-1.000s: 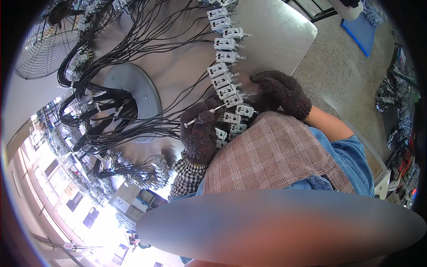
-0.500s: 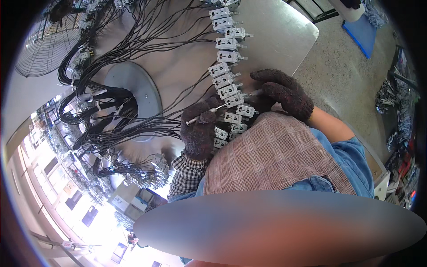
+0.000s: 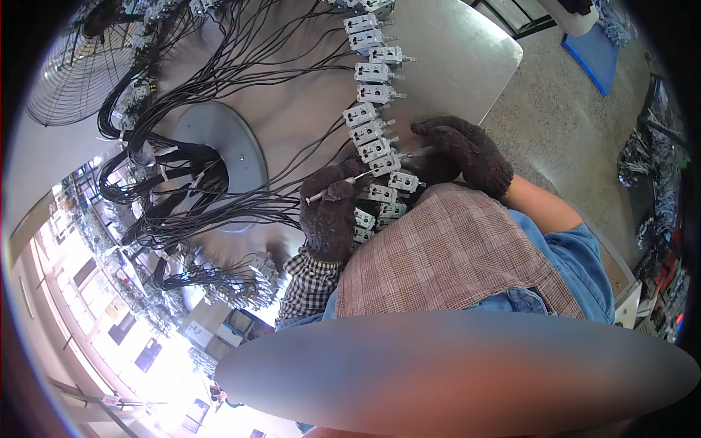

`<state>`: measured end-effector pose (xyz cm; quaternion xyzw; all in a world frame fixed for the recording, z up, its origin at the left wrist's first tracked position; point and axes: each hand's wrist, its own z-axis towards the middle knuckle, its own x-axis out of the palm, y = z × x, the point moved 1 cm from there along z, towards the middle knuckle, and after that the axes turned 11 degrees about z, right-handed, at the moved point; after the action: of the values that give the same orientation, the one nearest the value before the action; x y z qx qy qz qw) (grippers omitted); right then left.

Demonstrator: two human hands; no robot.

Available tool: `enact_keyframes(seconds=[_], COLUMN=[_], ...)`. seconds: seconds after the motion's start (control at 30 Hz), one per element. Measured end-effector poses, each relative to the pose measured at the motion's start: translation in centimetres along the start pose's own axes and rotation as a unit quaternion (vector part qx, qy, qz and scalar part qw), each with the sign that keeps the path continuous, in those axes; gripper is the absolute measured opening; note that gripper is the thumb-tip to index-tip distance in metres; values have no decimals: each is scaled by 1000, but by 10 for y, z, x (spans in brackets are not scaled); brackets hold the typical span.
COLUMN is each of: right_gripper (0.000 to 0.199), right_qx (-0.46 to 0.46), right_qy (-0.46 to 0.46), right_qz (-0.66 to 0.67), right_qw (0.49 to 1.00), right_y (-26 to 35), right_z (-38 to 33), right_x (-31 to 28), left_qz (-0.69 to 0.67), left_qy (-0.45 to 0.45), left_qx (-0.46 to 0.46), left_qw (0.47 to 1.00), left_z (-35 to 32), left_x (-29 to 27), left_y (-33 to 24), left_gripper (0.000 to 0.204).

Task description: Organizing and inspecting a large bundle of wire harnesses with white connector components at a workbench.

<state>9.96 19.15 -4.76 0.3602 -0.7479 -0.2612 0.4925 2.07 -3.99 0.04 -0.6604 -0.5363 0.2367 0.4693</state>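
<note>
At frame centre, a thin grey metal rod (image 3: 350, 182) is now gripped by the dark-gloved left hand (image 3: 328, 212), risen slightly, and steadied by the closed dark-gloved right hand (image 3: 460, 150) over the curved row of small grey connector blocks (image 3: 372, 117).

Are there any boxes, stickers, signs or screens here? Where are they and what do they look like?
No screens or signs show clearly.
Boxes: small pale and blue shapes at the lower left, beyond the table edge, too blurred to be sure what they are.
Blue sheet: flat, on the floor at the upper right; no label can be made out.
The white connector blocks in a row along the table's edge show no readable stickers.
</note>
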Motion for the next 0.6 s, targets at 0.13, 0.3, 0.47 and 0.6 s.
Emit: enact_keyframes(seconds=[0.13, 0.3, 0.47, 0.6], right_gripper=[33, 33, 33, 33], right_qx=[-99, -92, -166, -113], right_qy=[39, 38, 79, 20], right_qz=[-226, -170, -352, -212], right_qw=[968, 980, 918, 970], right_y=[4, 5, 2, 5], right_z=[3, -4, 3, -3], right_x=[0, 4, -4, 5], left_qz=[-33, -40, 22, -36], left_qy=[-9, 5, 23, 11], left_qx=[-11, -12, 24, 13], left_qw=[999, 999, 999, 999], left_z=[-1, -1, -2, -2], left_x=[-1, -1, -4, -5], left_y=[4, 1, 5, 10], left_gripper=[19, 20, 21, 23])
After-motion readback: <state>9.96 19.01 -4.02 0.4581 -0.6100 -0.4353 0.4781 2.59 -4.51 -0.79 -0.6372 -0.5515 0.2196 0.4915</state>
